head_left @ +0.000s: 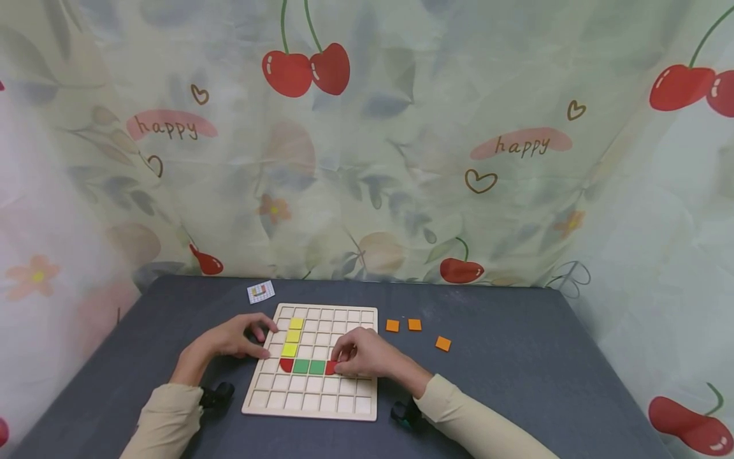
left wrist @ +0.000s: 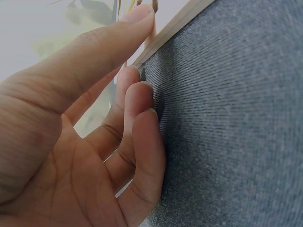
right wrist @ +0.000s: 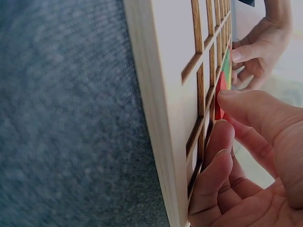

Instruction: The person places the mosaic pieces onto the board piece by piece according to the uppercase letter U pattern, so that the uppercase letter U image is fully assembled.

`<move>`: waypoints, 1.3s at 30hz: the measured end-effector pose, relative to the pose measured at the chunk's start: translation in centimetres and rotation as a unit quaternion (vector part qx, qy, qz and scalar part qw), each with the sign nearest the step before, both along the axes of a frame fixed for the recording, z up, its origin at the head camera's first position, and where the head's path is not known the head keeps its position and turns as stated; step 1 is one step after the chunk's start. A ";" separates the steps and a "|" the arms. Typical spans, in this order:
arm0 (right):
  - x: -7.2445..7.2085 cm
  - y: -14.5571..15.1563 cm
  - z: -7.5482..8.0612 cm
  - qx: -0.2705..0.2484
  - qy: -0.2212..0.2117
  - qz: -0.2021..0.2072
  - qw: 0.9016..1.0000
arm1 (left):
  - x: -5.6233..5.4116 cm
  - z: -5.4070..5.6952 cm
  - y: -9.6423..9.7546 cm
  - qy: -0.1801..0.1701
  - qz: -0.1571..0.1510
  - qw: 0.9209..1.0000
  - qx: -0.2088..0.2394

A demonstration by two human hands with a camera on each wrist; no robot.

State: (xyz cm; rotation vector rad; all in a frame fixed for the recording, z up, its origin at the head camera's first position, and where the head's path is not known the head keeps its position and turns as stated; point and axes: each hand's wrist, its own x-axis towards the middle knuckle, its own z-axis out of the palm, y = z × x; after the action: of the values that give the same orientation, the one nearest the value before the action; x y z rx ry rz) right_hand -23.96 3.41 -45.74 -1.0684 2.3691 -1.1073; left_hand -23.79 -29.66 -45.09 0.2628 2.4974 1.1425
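A wooden grid board (head_left: 309,401) lies flat on the table. In its cells are three yellow square tiles (head_left: 293,336) in a column, and below them a row with a red rounded tile (head_left: 286,365), two green tiles (head_left: 309,366) and another red tile (head_left: 331,368). My right hand (head_left: 369,354) pinches that last red tile at its cell, thumb and fingertips on it, partly covering it. My left hand (head_left: 237,336) rests at the board's left edge, thumb (left wrist: 118,35) on the rim and the other fingers loosely bent beside it.
Three orange square tiles lie to the right of the board, one orange tile (head_left: 443,343) farther out than the others. A small pattern card (head_left: 260,292) is behind the board on the left. A printed curtain (head_left: 367,159) hangs behind the dark table (head_left: 504,370).
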 end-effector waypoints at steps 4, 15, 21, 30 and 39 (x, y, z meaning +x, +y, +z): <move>-0.1 0.0 -0.1 -0.001 0.000 0.001 1.000 | 0.0 0.0 0.1 0.001 0.003 1.000 -0.001; -0.2 -0.1 0.0 0.009 -0.010 -0.011 1.000 | 0.0 -0.1 0.2 0.000 0.013 1.000 -0.006; -0.2 -0.1 0.0 0.011 -0.013 -0.013 1.000 | 0.0 -0.1 0.2 -0.002 0.012 1.000 -0.004; -0.3 0.1 -0.2 -0.005 -0.021 -0.005 1.000 | 0.2 0.2 0.0 -0.001 0.005 1.000 0.000; -0.5 1.8 0.7 -0.050 -0.036 0.037 0.997 | 0.1 0.1 0.1 -0.006 0.003 1.000 -0.002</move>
State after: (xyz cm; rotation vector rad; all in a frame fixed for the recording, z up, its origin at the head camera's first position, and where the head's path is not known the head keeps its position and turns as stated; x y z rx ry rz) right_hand -24.47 5.26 -45.05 -1.1206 2.2213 -1.2284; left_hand -23.67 -29.55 -44.95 0.2468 2.4910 1.1375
